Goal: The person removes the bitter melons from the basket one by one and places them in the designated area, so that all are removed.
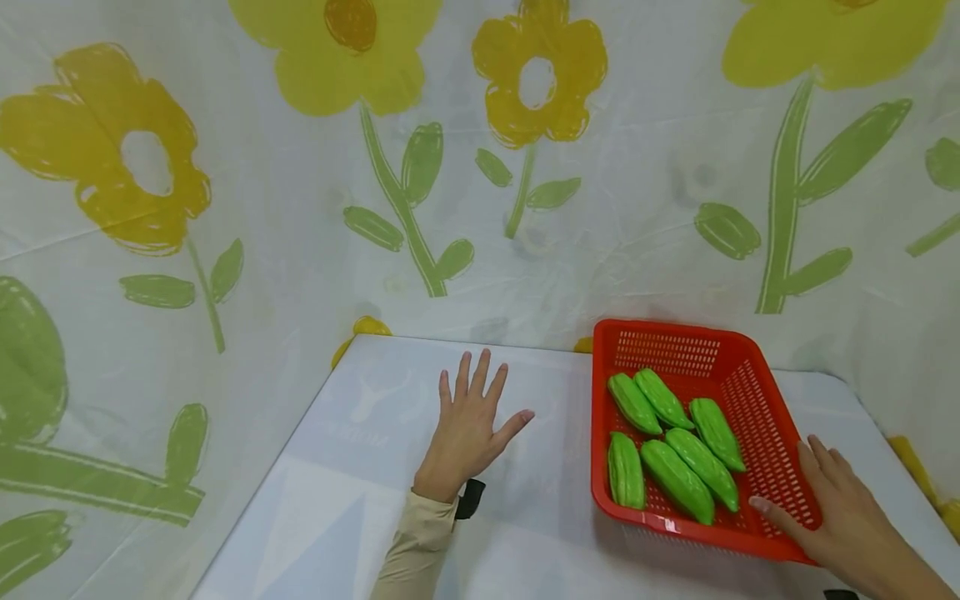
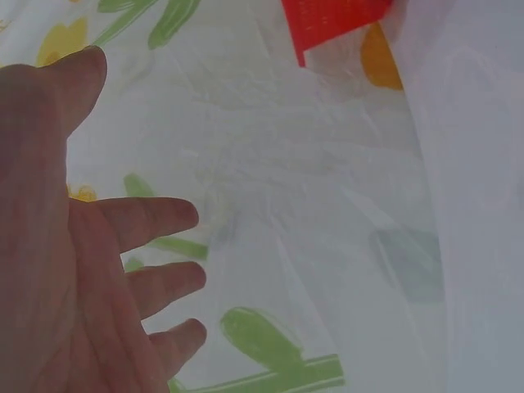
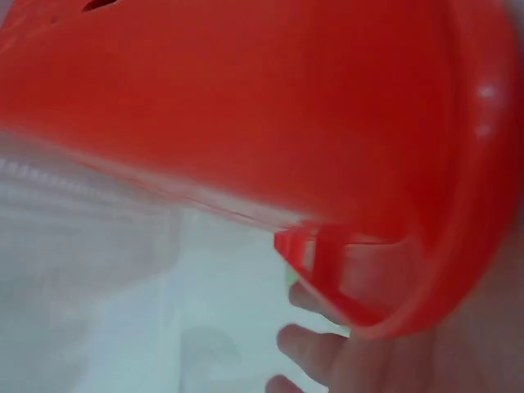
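Plainly, the red basket (image 1: 761, 433) sits on the white tabletop (image 1: 540, 483) at about three o'clock from the left hand (image 1: 463, 429), with six ridged green vegetables (image 1: 677, 482) inside it. The left hand holds nothing, its fingers spread and pointing towards twelve, though whether it touches the surface is hard to tell. At the basket's four o'clock side the right hand (image 1: 843, 504) grips the rim, thumb reaching over the inside and fingers along the outside
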A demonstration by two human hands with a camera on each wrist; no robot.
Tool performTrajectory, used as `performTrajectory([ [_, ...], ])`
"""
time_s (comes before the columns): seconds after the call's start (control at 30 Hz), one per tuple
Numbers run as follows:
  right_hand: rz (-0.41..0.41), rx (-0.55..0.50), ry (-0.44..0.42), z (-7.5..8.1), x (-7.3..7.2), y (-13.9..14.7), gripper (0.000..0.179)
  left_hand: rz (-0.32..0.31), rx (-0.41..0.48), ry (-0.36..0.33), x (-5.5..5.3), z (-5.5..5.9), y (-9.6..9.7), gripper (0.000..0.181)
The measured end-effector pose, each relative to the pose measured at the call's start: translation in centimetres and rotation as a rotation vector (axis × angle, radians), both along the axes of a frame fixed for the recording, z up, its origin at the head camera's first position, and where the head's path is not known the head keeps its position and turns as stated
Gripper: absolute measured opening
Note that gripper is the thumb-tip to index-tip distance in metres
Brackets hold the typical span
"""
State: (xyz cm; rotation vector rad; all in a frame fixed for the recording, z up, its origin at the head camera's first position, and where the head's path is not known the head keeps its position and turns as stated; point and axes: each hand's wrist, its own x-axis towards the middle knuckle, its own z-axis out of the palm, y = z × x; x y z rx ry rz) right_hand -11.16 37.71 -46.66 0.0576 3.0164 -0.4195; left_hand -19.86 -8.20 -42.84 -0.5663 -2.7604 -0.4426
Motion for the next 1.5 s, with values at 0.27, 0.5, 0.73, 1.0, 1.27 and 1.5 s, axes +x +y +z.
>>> performTrajectory([
  [0.27,0.028,-0.036,0.028,0.1,0.0,-0.5,0.121,0.002,0.002,0.009,-0.1,0.1,-0.1,0.077],
  [0.5,0.049,-0.047,0.036,0.1,-1.1,-0.7,0.121,0.000,0.000,0.019,0.0,0.3,0.1,0.075],
  [0.73,0.096,-0.071,0.099,-0.1,-1.9,-0.4,0.119,0.000,0.000,0.009,0.0,0.3,0.3,0.076],
  [1.0,0.122,-0.037,0.135,0.3,-2.4,-0.7,0.121,0.001,0.019,0.012,0.2,0.2,0.3,0.076],
  [1.27,0.114,-0.038,0.119,0.3,-2.7,-0.7,0.124,-0.027,0.028,0.023,0.1,0.2,0.9,0.075],
  [1.5,0.126,-0.060,0.120,-0.5,-2.4,-0.7,0.122,-0.066,0.079,0.046,-0.2,0.6,2.0,0.070],
])
